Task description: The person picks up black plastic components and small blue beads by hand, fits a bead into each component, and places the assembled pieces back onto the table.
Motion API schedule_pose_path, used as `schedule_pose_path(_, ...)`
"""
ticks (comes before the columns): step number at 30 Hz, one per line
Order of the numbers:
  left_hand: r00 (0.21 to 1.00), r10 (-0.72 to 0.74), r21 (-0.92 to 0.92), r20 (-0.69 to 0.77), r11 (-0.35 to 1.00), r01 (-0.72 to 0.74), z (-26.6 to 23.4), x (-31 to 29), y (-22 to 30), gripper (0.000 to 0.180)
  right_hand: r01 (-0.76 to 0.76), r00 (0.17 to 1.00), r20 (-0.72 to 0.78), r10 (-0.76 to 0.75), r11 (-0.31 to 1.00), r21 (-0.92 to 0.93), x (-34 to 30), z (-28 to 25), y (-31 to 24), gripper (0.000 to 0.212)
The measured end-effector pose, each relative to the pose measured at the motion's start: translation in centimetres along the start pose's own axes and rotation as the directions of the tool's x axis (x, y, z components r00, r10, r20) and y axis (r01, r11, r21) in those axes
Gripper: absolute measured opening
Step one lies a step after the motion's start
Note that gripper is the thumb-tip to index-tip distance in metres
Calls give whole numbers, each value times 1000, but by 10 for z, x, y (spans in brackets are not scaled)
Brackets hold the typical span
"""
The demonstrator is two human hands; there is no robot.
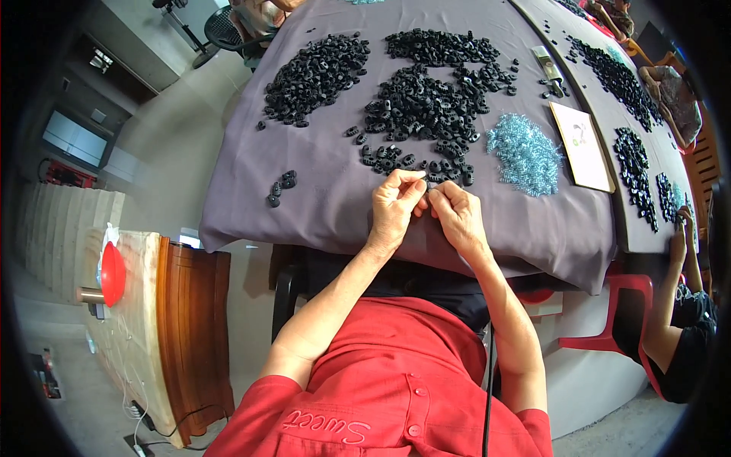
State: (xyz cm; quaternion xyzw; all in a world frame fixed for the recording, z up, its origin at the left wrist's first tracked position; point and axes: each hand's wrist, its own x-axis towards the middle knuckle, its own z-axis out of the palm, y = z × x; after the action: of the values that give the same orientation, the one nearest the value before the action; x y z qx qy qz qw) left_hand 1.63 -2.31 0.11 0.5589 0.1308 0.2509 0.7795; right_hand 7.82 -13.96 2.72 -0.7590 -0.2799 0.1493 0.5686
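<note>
I see my left hand [394,207] and right hand [457,215] meeting at the near edge of the grey-clothed table [304,198], fingers pinching one small black plastic part [426,190] between them, close to the large black pile [426,103] and the pale blue pile [525,152] to the right for easy reach.

Matt black plastic parts [426,107] (grey cloth [327,190]).

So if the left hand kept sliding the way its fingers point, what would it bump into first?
Probably the right hand, since the left hand fingers point right at it and already meet it over a small black piece.
</note>
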Motion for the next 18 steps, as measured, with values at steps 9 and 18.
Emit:
schedule_pose_path(9, 990, 141, 148, 1, 979, -140, 3, -2, -6, 12, 17, 999, -31, -18, 999, -40, -1, 2, -2, 19)
schedule_pose_path(18, 993, 116, 122, -20, 986, -113, 2, -2, -3, 12, 48, 999, -25, -47, 999, 4, -2, 4, -4, 18)
